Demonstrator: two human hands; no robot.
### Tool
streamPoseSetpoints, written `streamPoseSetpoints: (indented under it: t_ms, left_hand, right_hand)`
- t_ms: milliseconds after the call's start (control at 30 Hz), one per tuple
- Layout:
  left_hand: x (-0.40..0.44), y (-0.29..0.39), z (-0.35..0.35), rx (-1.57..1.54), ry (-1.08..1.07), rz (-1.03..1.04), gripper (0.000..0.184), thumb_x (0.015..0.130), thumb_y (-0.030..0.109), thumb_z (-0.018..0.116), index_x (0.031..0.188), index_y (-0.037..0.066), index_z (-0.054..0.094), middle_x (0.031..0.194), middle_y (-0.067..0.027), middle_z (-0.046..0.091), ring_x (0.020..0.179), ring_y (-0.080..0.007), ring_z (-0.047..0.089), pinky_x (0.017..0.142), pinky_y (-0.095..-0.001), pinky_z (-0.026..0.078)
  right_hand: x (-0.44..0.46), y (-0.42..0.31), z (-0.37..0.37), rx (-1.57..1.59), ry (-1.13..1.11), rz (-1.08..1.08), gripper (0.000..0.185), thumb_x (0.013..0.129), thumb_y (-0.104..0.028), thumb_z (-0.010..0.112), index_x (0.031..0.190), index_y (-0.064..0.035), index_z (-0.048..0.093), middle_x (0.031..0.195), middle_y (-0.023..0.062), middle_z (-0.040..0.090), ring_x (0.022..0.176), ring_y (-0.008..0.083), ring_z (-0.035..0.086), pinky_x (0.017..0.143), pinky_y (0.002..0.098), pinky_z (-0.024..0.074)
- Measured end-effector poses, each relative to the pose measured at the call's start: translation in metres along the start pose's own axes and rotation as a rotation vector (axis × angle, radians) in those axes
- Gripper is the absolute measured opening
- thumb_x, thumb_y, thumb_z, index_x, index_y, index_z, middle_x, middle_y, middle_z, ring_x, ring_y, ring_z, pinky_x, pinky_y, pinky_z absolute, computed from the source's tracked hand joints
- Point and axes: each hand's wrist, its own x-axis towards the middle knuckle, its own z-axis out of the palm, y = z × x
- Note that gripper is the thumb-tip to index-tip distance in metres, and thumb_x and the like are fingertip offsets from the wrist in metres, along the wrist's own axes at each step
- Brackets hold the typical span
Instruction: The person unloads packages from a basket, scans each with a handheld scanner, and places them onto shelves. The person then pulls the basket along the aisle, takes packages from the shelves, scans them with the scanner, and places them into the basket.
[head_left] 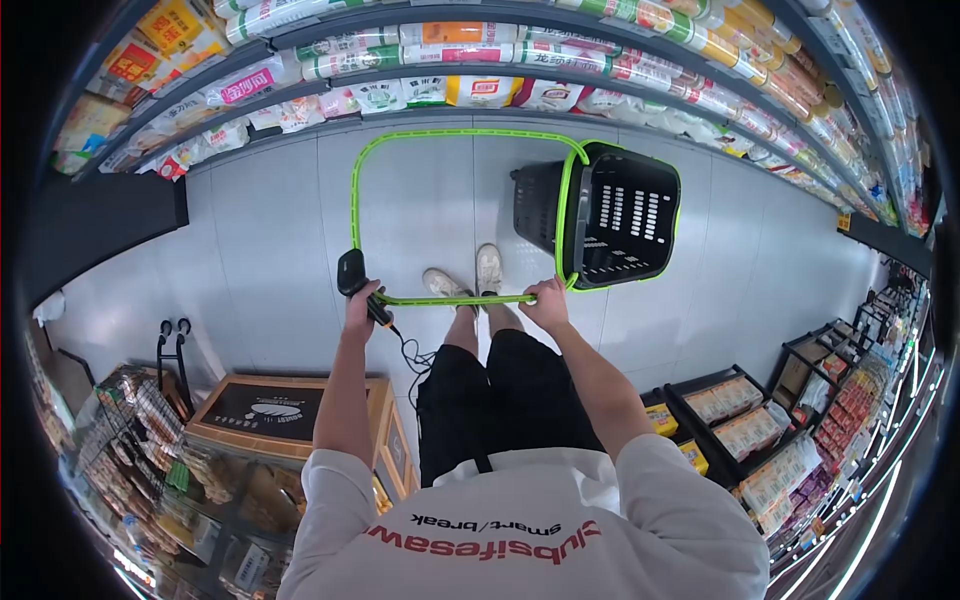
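A black shopping basket (628, 217) with a bright green rim stands on the floor ahead to the right. Its long green handle (450, 133) is swung out to the left, looping toward me. My right hand (546, 303) is closed around the handle's near bar, close to the basket. At the bar's left end, my left hand (362, 310) grips a black handheld barcode scanner (351, 272), whose cable (412, 352) hangs toward my shorts. The handle's corner passes by this hand; whether its fingers also grip it is hidden. The basket's visible inside holds nothing.
Shelves (430, 68) packed with bagged and rolled dry goods curve across the front. A wooden-framed stand (280, 410) is close on my left, beside racks of packaged food. Black display racks (730, 420) with boxed goods stand behind right. My shoes (488, 268) are between the handle's bars.
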Motion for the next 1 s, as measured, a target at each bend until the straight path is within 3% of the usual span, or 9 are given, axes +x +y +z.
streamPoseSetpoints:
  t_ms: [167,333,467,500,667,733,800,933,1000]
  left_hand:
    - [0.008,0.027,-0.017,-0.078,0.186,0.198,0.023,0.079,0.012,0.073,0.092,0.012,0.054,0.089,-0.0025,0.051,0.089,-0.0178,0.052,0.077,-0.0404,0.050]
    - [-0.003,0.066,-0.051,0.002,0.207,0.292,0.023,0.079,0.010,0.072,0.093,0.011,0.054,0.093,-0.0031,0.051,0.090,-0.0167,0.052,0.077,-0.0402,0.050]
    - [-0.035,0.097,-0.035,0.032,0.303,0.368,0.022,0.080,0.011,0.071,0.095,0.009,0.054,0.093,-0.0032,0.051,0.092,-0.0165,0.053,0.080,-0.0392,0.051]
    - [-0.043,0.101,-0.037,0.056,0.307,0.386,0.021,0.081,0.009,0.070,0.096,0.008,0.055,0.093,-0.0034,0.051,0.092,-0.0167,0.054,0.083,-0.0389,0.052]
    - [-0.069,0.105,-0.060,0.061,0.365,0.393,0.018,0.082,0.006,0.068,0.096,0.007,0.057,0.092,-0.0031,0.054,0.093,-0.0164,0.055,0.078,-0.0361,0.050]
    - [-0.067,0.100,-0.084,0.085,0.385,0.378,0.018,0.082,0.005,0.068,0.096,0.008,0.056,0.093,-0.0035,0.055,0.093,-0.0173,0.056,0.078,-0.0362,0.050]
    - [-0.058,0.098,-0.097,0.103,0.379,0.365,0.020,0.082,0.004,0.068,0.096,0.008,0.055,0.094,-0.0048,0.056,0.094,-0.0193,0.058,0.079,-0.0378,0.050]
    - [-0.047,0.109,-0.077,0.153,0.389,0.361,0.024,0.081,0.009,0.071,0.101,0.007,0.057,0.095,-0.0036,0.055,0.095,-0.0178,0.055,0.082,-0.0365,0.045]
    - [-0.039,0.117,-0.070,0.205,0.454,0.355,0.029,0.080,0.010,0.072,0.104,0.008,0.056,0.099,-0.0044,0.055,0.095,-0.0187,0.055,0.082,-0.0371,0.044]
  right_hand:
    - [0.001,-0.057,-0.011,-0.053,0.379,0.171,0.060,0.063,-0.013,0.080,0.118,-0.0107,0.056,0.120,0.0170,0.049,0.118,0.0388,0.045,0.105,0.0488,0.0342]
    - [0.025,-0.018,0.015,0.254,0.380,1.056,0.083,0.072,-0.031,0.079,0.136,-0.0018,0.035,0.128,0.0202,0.046,0.121,0.0453,0.043,0.104,0.0455,0.0397]
    - [0.044,0.034,0.021,1.148,0.270,1.568,0.097,0.076,-0.050,0.075,0.147,-0.0054,0.026,0.151,0.0213,0.030,0.129,0.0480,0.040,0.101,0.0646,0.0397]
    - [0.044,0.057,0.038,1.249,0.241,1.505,0.097,0.077,-0.048,0.073,0.151,-0.0102,0.022,0.152,0.0183,0.028,0.129,0.0474,0.039,0.097,0.0705,0.0380]
    - [0.057,0.095,0.046,1.662,0.227,1.201,0.069,0.086,-0.043,0.063,0.143,-0.0136,0.037,0.152,0.0123,0.027,0.137,0.0370,0.029,0.101,0.0625,0.0390]
    - [0.080,0.116,0.059,1.744,0.091,1.198,0.042,0.088,-0.037,0.061,0.123,-0.0142,0.055,0.121,0.0071,0.058,0.114,0.0265,0.055,0.088,0.0458,0.0517]
    - [0.092,0.104,0.052,1.443,0.099,1.255,0.030,0.089,-0.031,0.062,0.115,-0.0147,0.058,0.107,0.0033,0.063,0.095,0.0219,0.063,0.076,0.0392,0.0558]
    - [0.107,0.079,0.033,1.362,0.282,1.038,0.031,0.089,-0.022,0.061,0.118,-0.0151,0.055,0.106,0.0037,0.061,0.090,0.0198,0.064,0.068,0.0352,0.0569]
    - [0.122,0.075,0.013,1.253,0.135,1.004,0.033,0.089,-0.022,0.061,0.120,-0.0148,0.053,0.108,0.0043,0.061,0.092,0.0206,0.064,0.069,0.0363,0.0575]
